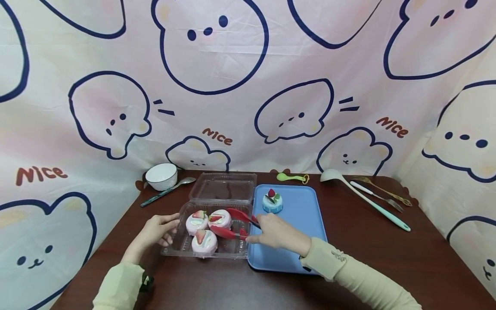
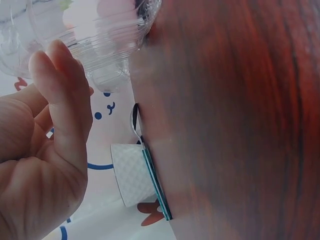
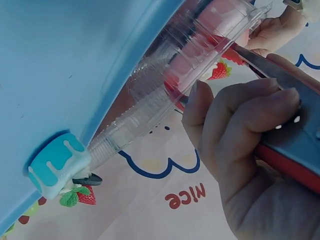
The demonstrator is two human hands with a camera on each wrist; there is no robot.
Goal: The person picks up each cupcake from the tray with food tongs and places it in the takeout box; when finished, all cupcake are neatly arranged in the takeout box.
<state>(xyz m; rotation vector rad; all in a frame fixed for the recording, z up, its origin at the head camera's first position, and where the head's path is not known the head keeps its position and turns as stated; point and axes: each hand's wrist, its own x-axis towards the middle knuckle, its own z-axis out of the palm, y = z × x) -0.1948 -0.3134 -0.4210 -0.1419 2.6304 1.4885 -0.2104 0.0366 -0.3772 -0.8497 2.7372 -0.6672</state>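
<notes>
A clear plastic container [image 1: 232,249] with its lid [image 1: 222,187] folded back holds three pink cakes topped with strawberry, one of them the front cake [image 1: 204,244]. My right hand [image 1: 273,231] grips red-tipped tongs [image 3: 290,75] by their grey handle. The tong tips lie on either side of the back right pink cake [image 1: 220,218]. At the container's left wall, my left hand [image 1: 156,232] rests its loosely bent fingers [image 2: 60,65] against the side. A blue cake [image 1: 273,203] with a berry on top stands on the blue tray [image 1: 298,206] to the right.
A white bowl [image 1: 162,176] and a spoon [image 1: 168,191] are at the back left. Behind the tray lies a green measuring spoon [image 1: 292,177]. Toward the right are a long ladle [image 1: 368,202], a white-handled fork [image 1: 376,196] and a gold fork [image 1: 383,189]. A patterned cloth hangs behind the table.
</notes>
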